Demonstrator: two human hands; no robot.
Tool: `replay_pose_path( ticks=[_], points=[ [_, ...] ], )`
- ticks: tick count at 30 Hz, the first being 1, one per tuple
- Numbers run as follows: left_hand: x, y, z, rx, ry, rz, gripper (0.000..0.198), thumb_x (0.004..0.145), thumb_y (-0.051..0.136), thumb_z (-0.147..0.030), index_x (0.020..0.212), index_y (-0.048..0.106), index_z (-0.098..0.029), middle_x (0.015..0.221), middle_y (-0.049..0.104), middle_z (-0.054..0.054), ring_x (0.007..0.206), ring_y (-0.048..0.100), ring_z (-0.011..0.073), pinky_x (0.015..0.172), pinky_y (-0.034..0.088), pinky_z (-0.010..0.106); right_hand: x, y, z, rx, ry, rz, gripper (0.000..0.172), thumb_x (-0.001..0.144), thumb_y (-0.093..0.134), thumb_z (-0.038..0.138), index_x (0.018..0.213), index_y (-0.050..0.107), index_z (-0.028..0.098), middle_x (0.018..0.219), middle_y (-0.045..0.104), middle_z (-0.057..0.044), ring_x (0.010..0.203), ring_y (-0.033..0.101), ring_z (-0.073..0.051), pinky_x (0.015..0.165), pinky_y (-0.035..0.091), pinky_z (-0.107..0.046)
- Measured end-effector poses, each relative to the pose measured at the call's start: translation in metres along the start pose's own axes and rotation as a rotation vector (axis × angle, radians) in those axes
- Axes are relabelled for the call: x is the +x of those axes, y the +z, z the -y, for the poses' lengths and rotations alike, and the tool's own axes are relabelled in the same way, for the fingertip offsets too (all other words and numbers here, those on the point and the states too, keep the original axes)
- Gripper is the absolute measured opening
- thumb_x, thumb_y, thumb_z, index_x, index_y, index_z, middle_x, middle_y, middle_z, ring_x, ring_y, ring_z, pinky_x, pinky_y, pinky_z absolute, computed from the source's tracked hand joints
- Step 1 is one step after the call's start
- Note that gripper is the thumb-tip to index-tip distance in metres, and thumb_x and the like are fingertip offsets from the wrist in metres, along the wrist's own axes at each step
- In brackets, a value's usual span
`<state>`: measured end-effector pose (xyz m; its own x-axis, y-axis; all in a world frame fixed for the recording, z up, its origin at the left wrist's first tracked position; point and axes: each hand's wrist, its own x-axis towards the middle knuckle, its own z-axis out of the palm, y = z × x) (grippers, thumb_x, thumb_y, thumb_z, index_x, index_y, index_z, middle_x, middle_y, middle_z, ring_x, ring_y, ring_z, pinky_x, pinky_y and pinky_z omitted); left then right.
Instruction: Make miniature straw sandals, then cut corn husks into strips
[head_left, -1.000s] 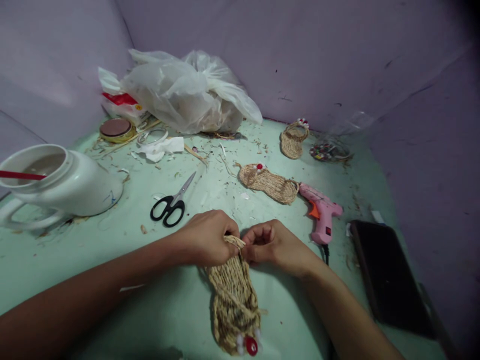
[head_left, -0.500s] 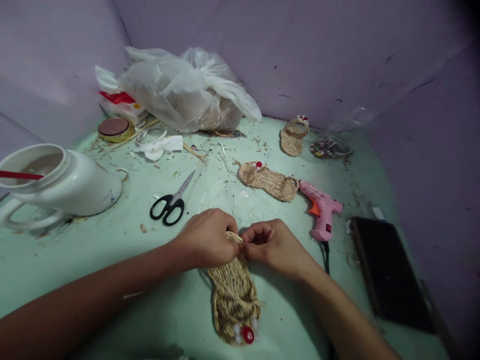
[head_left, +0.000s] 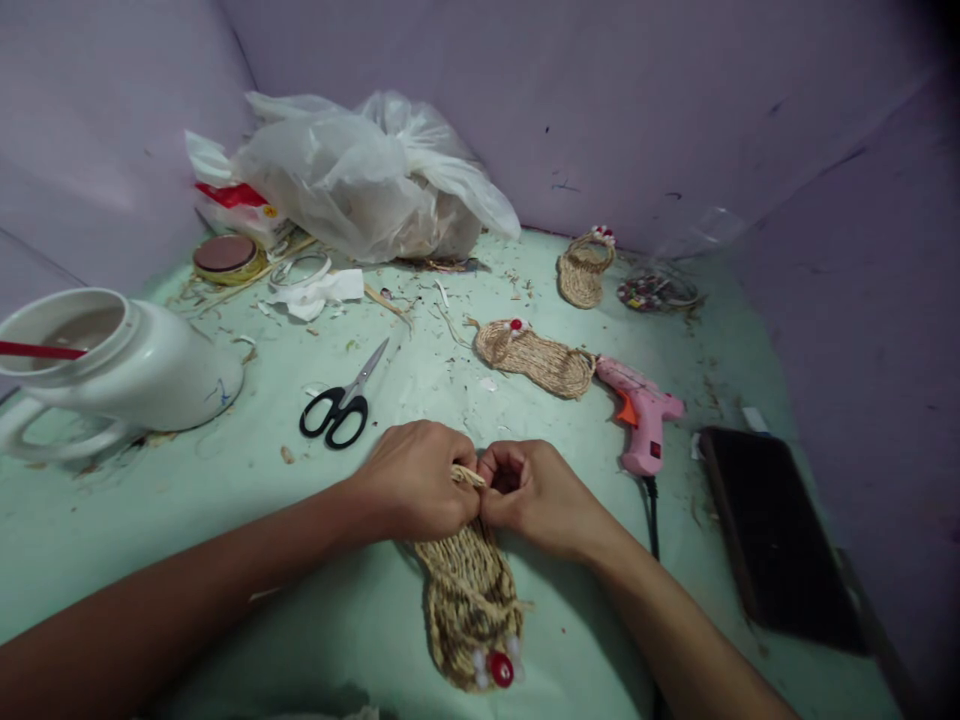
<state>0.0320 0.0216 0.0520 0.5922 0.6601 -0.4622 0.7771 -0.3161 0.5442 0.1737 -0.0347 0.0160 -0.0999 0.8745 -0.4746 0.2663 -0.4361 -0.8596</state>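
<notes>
A small woven straw slipper (head_left: pixel 471 590) lies nearest me, its beaded end with a red bead (head_left: pixel 500 669) and white beads toward me. My left hand (head_left: pixel 424 480) is closed over the slipper's far end, and a pale straw strand (head_left: pixel 466 476) pokes out between its fingers. Against it, my right hand (head_left: pixel 536 495) makes a pinch at the same end, fingertips touching the strand's tip. The slipper's far end is hidden under both hands.
Black-handled scissors (head_left: pixel 343 402) lie left of my hands, beyond them a white mug (head_left: pixel 172 350). To the right are a pink glue gun (head_left: pixel 639 410) and a dark phone (head_left: pixel 776 540). Farther back sit another slipper (head_left: pixel 536 358), a third one (head_left: pixel 581 272) and a plastic bag (head_left: pixel 360 175).
My right hand has shifted slightly left, its fingertips now pressed against my left hand. The slipper's beaded end has swung slightly to the right.
</notes>
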Motion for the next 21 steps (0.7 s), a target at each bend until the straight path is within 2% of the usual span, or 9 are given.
replay_pose_path(
  ticks=[6, 9, 13, 15, 18, 19, 21],
  points=[
    [-0.004, 0.0, -0.001, 0.046, 0.031, -0.005, 0.018, 0.063, 0.047, -0.024, 0.071, 0.064, -0.021, 0.07, 0.066, 0.003, 0.064, 0.057, 0.0186, 0.054, 0.033, 0.026, -0.001, 0.001, 0.0, -0.006, -0.004, -0.006, 0.008, 0.051, 0.052, 0.014, 0.057, 0.048, 0.018, 0.05, 0.042, 0.006, 0.047, 0.032, -0.006, 0.044, 0.026, -0.021],
    [-0.001, 0.003, 0.006, 0.035, 0.08, -0.025, 0.02, 0.065, 0.048, -0.024, 0.073, 0.065, -0.021, 0.073, 0.067, 0.003, 0.068, 0.058, 0.0184, 0.058, 0.036, 0.027, -0.004, -0.001, -0.001, 0.082, -0.014, 0.036, 0.008, 0.053, 0.054, 0.014, 0.061, 0.053, 0.016, 0.052, 0.047, 0.005, 0.048, 0.037, -0.007, 0.045, 0.029, -0.021],
    [0.008, 0.002, 0.023, -0.123, 0.175, 0.021, 0.022, 0.068, 0.052, -0.026, 0.084, 0.067, -0.02, 0.078, 0.068, 0.002, 0.071, 0.059, 0.0165, 0.062, 0.041, 0.025, -0.009, -0.004, 0.0, 0.193, 0.021, 0.075, 0.009, 0.056, 0.058, 0.015, 0.065, 0.057, 0.014, 0.055, 0.051, 0.003, 0.049, 0.042, -0.007, 0.047, 0.032, -0.021],
    [0.006, -0.003, 0.026, -0.191, 0.221, -0.016, 0.027, 0.069, 0.056, -0.028, 0.093, 0.066, -0.018, 0.087, 0.067, 0.003, 0.077, 0.06, 0.0163, 0.067, 0.044, 0.025, -0.009, -0.004, 0.001, 0.229, 0.053, 0.067, 0.008, 0.056, 0.059, 0.015, 0.063, 0.058, 0.013, 0.053, 0.051, 0.003, 0.048, 0.042, -0.007, 0.047, 0.032, -0.021],
    [-0.014, -0.013, 0.017, -0.142, 0.278, -0.239, 0.023, 0.07, 0.059, -0.025, 0.09, 0.065, -0.017, 0.096, 0.065, 0.004, 0.089, 0.058, 0.0174, 0.079, 0.043, 0.027, -0.009, -0.005, 0.004, 0.268, 0.091, 0.053, 0.006, 0.054, 0.062, 0.016, 0.058, 0.059, 0.013, 0.051, 0.053, 0.003, 0.047, 0.044, -0.007, 0.048, 0.035, -0.022],
    [-0.025, -0.014, 0.011, -0.125, 0.306, -0.285, 0.015, 0.072, 0.057, -0.024, 0.084, 0.066, -0.019, 0.089, 0.065, 0.002, 0.085, 0.058, 0.0161, 0.077, 0.043, 0.026, -0.008, -0.006, 0.004, 0.273, 0.101, 0.042, 0.007, 0.053, 0.063, 0.016, 0.057, 0.059, 0.014, 0.049, 0.054, 0.003, 0.046, 0.045, -0.007, 0.048, 0.035, -0.022],
    [-0.048, -0.012, -0.001, -0.121, 0.444, -0.195, 0.014, 0.077, 0.052, -0.021, 0.078, 0.065, -0.024, 0.085, 0.066, -0.001, 0.079, 0.059, 0.0135, 0.074, 0.044, 0.024, -0.007, -0.007, 0.005, 0.275, 0.121, 0.019, 0.008, 0.052, 0.065, 0.017, 0.057, 0.06, 0.014, 0.048, 0.054, 0.003, 0.044, 0.045, -0.007, 0.046, 0.035, -0.021]
  ],
)
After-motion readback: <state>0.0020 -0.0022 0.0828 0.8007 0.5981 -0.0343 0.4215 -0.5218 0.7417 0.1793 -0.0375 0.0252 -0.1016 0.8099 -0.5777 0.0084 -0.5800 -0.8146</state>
